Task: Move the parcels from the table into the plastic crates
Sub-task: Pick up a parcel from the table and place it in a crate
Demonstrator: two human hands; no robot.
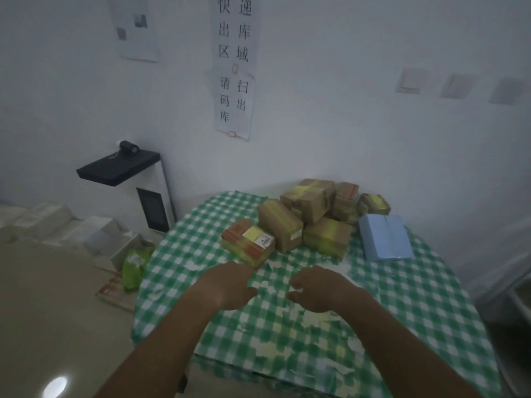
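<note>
Right now both hands hover over the table (402, 311), holding nothing. Left hand (230, 285) is palm down with fingers loosely curled, fingertips just short of the nearest parcel (248, 242). Right hand (319, 288) sits beside it, fingers curled inward and empty, over bare green-checked cloth.

Parcels are all at the far side of the table near the wall (344, 124):
- nearest parcel: red and yellow tape, yellow label on top, closest to the left hand
- brown box (280, 222) just behind it, touching
- pile (321, 202) of taped brown boxes stacked behind and to the right
- blue box (385, 238) lying flat at the right end, just beside the pile

Off the table, on the floor at left: a green bag (135, 268) leaning in what looks like a pale crate (123, 251), but the picture is dim and blurred there, so can't confirm. A white cabinet (155, 208) with a black tray (117, 168) on top stands against the wall. Paper signs (234, 67) with printed characters are taped above the table.
</note>
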